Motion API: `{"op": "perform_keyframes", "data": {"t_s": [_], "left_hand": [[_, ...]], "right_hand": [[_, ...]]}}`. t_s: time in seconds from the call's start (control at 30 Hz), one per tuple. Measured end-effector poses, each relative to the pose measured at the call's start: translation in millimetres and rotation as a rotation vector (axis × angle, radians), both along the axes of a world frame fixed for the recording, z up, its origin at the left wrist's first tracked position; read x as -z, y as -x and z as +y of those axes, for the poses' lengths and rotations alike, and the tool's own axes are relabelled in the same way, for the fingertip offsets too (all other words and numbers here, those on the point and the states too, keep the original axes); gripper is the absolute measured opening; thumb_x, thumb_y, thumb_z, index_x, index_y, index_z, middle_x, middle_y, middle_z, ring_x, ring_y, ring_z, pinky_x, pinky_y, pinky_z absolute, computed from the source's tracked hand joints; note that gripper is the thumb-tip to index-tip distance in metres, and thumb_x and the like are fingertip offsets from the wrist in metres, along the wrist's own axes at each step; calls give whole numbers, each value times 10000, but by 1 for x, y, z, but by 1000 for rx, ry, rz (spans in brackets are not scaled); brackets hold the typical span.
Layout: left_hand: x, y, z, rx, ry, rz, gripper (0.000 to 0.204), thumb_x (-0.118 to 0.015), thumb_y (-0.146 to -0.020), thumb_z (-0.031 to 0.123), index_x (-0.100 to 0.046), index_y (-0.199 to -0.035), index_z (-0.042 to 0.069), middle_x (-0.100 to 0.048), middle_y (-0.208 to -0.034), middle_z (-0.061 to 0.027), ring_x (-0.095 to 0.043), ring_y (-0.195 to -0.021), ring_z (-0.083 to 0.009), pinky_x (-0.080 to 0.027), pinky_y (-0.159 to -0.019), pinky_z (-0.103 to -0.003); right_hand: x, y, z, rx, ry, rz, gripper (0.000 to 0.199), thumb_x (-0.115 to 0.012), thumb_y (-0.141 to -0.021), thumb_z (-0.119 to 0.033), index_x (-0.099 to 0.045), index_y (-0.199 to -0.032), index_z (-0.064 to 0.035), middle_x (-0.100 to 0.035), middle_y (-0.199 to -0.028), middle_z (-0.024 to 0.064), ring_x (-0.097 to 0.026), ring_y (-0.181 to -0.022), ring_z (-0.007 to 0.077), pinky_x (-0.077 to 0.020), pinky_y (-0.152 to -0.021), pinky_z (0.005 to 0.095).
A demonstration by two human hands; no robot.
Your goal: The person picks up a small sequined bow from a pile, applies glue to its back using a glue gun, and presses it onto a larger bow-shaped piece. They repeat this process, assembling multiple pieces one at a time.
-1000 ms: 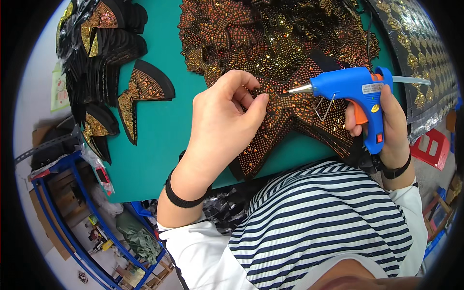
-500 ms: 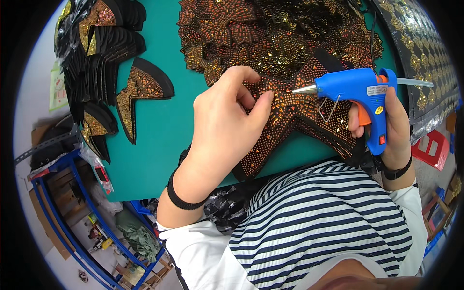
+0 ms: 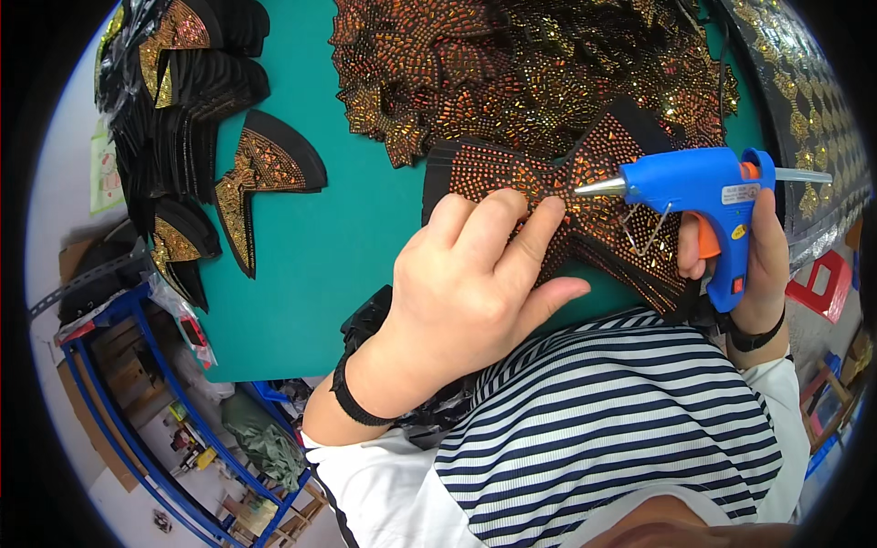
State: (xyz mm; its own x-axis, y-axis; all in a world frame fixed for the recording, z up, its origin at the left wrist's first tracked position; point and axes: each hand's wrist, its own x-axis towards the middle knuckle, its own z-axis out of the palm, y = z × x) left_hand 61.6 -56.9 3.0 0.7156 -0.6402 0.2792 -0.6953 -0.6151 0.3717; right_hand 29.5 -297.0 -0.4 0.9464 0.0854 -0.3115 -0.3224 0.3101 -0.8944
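A bow-shaped black appliqué (image 3: 480, 173) covered in copper and orange studs lies near the table's front edge. Across its left half rests my left hand (image 3: 484, 283), fingertips at its middle, fingers stretched and thumb apart; the hand hides the appliqué's lower left part. My right hand (image 3: 766, 265) grips a blue glue gun (image 3: 685, 178) with an orange trigger by its handle. The gun's metal nozzle points left, its tip close to the appliqué's centre and my left fingertips. Whether the tip touches cannot be made out. A clear glue stick (image 3: 804, 175) sticks out of its back.
Beyond the appliqué spreads a heap of similar studded pieces (image 3: 438, 64) on the green tabletop (image 3: 301, 301). At the left are stacked black studded pieces (image 3: 187, 137) and one separate winged piece (image 3: 283, 151). A sheet of gold-patterned pieces (image 3: 804, 91) lies at the right.
My left hand has gone from raised, curled fingers to lying stretched over the appliqué, uncovering its left wing. The glue gun appears slightly further right and lower, still in my right hand.
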Motion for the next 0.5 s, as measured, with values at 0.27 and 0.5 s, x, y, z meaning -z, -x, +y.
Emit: {"op": "perform_keyframes", "data": {"t_s": [0.27, 0.5], "left_hand": [[0, -2, -1, -9, 23, 27, 552, -717, -581, 379, -614, -1007, 43, -516, -834, -73, -438, -615, -189, -387, -486, -264], [0, -2, -3, 0, 0, 25, 581, -728, -551, 393, -613, -986, 25, -510, -834, -79, -442, -618, -194, -393, -487, -266]], "right_hand": [[4, -2, -6, -27, -142, -1, 642, -296, -890, -505, -463, -1095, 80, -595, -692, 175, -560, -532, 147, -460, -510, 208], [5, -1, -5, -34, -117, -5, 640, -275, -895, -501, -465, -1099, 75, -593, -693, 166, -561, -538, 148, -459, -519, 207]]}}
